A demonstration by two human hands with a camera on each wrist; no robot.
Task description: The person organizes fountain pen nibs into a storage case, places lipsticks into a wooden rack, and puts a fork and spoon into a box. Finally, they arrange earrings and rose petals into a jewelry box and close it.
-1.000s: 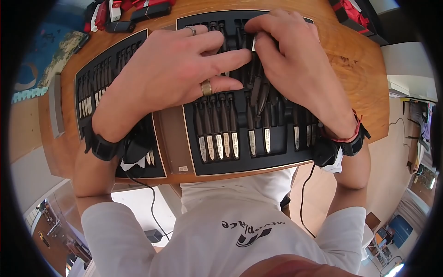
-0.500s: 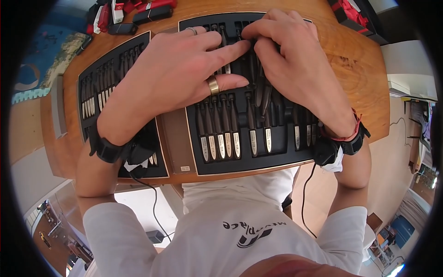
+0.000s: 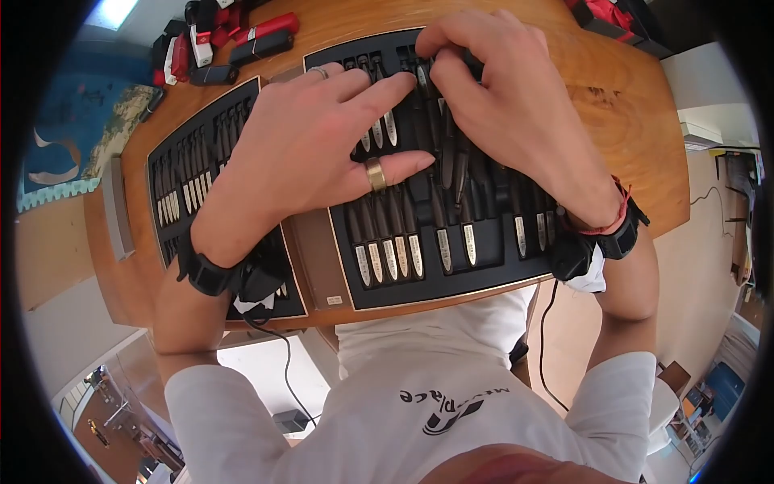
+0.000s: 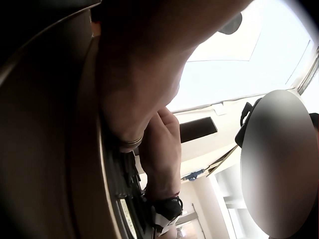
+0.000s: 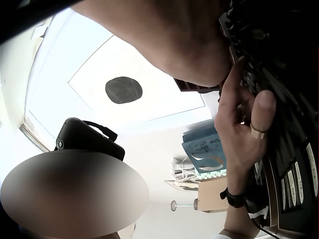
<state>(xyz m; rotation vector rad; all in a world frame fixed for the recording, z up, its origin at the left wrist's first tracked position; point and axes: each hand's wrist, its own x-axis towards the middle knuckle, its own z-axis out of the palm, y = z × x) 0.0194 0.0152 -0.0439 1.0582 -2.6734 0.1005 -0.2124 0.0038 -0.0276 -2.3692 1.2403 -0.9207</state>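
Note:
A black tray (image 3: 508,274) holds rows of slim dark pieces (image 3: 389,246) with printed silver ends. My left hand (image 3: 322,137) lies over its upper left part, fingers extended, index fingertip right at a silver-ended piece (image 3: 422,78). A ring (image 3: 376,174) circles the left thumb, its tip over the slots. From the right, my right hand (image 3: 516,97) reaches in with curled fingers, thumb and index at that same piece, pinching it near the top of the tray. Loose dark pieces (image 3: 457,165) lie across slots just below. In the right wrist view, the left hand (image 5: 244,124) rests near the rows.
Another tray (image 3: 173,173) of similar pieces stands on the left of the wooden table (image 3: 621,137), beyond a brown strip (image 3: 310,250). Red and black small boxes (image 3: 262,40) are at the far left, a box with red stuff (image 3: 605,18) far right. Cables hang from both wrists.
The right thumb and index have shifted left and up, and the silver-ended piece shows further left. The left index finger has drawn back a little. The view has tilted slightly.

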